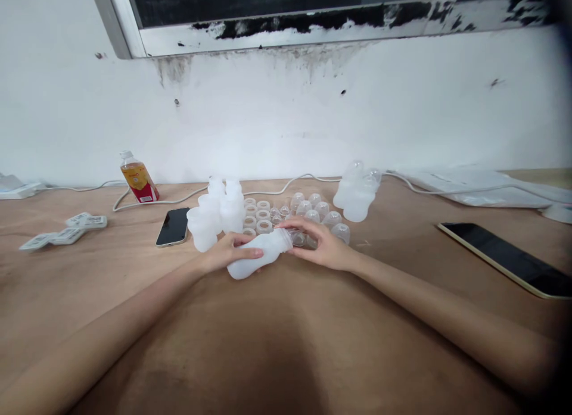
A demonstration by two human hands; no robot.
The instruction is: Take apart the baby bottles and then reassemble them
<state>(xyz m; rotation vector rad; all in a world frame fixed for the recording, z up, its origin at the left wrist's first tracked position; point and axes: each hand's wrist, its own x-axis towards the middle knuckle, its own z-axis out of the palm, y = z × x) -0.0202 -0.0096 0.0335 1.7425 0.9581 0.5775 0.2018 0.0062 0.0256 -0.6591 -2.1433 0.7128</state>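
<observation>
A frosted white baby bottle [254, 257] is held tilted over the table, its mouth end pointing up and to the right. My left hand [227, 252] is wrapped around the bottle's body, thumb along the near side. At the mouth end, the fingers of my right hand [324, 245] close around a translucent collar ring [286, 240]; whether it is threaded on is too small to tell. Just behind the hands sit several loose collar rings [263, 215], several small clear nipples [285, 211] and several clear dome caps [322, 210], partly hidden by my right hand.
Several white bottles without caps [212, 215] stand left of the rings. Capped bottles [357, 192] stand at the back right. A phone [173, 227], a drink bottle [139, 178] and label stacks [68, 230] lie left; a larger dark device [507, 257] lies right. A white cable [308, 175] runs behind.
</observation>
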